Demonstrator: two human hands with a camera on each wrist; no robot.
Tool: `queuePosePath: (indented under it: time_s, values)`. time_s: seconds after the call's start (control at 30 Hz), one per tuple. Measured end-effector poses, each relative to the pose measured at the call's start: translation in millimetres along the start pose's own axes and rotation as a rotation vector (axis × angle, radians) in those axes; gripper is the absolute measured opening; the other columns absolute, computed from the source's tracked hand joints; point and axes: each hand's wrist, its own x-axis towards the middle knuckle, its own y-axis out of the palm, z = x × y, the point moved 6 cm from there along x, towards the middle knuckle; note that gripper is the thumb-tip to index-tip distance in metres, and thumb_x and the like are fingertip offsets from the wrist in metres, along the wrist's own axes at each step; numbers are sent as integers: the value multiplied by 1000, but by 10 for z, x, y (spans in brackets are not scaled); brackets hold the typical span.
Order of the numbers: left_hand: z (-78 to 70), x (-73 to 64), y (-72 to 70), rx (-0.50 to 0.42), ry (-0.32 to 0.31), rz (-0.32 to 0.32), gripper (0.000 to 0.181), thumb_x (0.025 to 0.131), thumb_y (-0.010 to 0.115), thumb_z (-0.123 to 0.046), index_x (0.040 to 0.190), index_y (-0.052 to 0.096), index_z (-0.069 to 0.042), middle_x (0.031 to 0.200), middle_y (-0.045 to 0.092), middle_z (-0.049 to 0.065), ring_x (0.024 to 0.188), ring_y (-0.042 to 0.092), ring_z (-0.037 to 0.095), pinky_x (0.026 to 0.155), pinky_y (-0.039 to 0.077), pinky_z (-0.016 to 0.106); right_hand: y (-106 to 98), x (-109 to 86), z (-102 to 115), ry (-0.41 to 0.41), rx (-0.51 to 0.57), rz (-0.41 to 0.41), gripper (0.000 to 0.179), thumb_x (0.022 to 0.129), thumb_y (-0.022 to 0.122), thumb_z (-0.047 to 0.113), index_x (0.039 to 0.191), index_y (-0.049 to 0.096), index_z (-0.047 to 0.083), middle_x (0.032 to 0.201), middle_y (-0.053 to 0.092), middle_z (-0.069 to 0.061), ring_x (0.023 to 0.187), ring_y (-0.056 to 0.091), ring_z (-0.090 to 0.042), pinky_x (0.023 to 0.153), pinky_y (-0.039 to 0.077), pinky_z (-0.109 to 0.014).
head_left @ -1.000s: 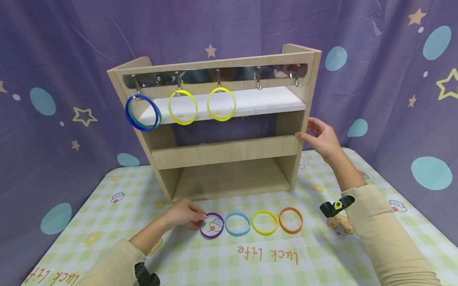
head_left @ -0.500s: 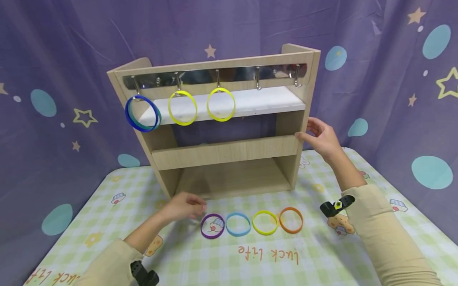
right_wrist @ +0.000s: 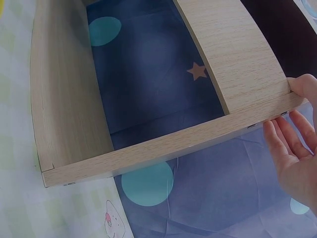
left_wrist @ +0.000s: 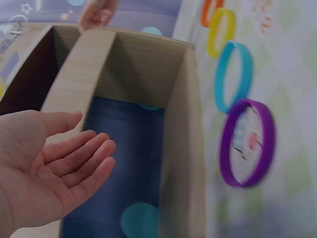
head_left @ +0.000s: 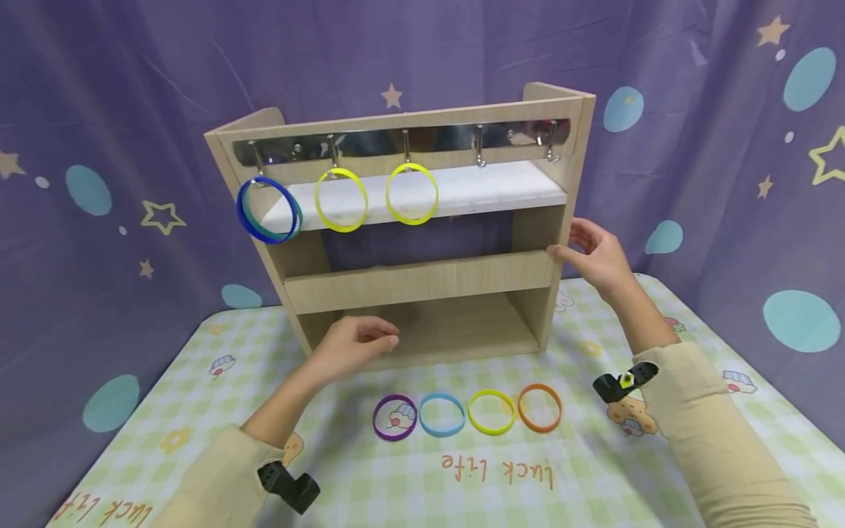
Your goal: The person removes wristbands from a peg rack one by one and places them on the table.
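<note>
My left hand point(head_left: 350, 346) hovers before the lower compartment of a small wooden shelf point(head_left: 422, 284), holding nothing, its fingers relaxed in the left wrist view. My right hand point(head_left: 599, 258) grips the shelf's right side panel point(right_wrist: 148, 148), thumb at the front edge and fingers along the outside. On the cloth in front lie a purple wristband point(head_left: 394, 438), a light blue one, a yellow one and an orange wristband point(head_left: 540, 430) in a row. A dark blue wristband point(head_left: 240, 209) overlaps a teal one on the leftmost hook; two yellow wristbands hang singly on the following hooks.
A metal hook strip point(head_left: 442, 139) runs along the shelf's top board; its two right hooks carry nothing. Below it is a white shelf board point(head_left: 495, 183). The table has a green checked cloth point(head_left: 370, 484), and a purple curtain point(head_left: 462, 51) stands behind.
My left hand has let go of the purple wristband and risen up and slightly right, toward the lower compartment. My right hand keeps its place on the shelf's side.
</note>
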Motion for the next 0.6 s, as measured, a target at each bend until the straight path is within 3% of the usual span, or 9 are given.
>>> queuePosePath:
  time_s: [0.27,0.6]
  values:
    - [-375,120,-154,-50,85,-112,23,94,62,-23,111,69,-8,105,73,12,92,68,23,74,56,25,-7,-6,14,5,-3,-3,49,86,70,14,132,52,12,98,60,26,100,55,5,79,49,-5]
    - [-773,212,-437,-196,203,-389,21,92,64,-14,110,68,-3,109,72,13,99,68,21,77,53,12,-2,-19,19,5,11,-4,46,86,70,13,129,53,13,99,59,25,99,55,5,78,50,-5]
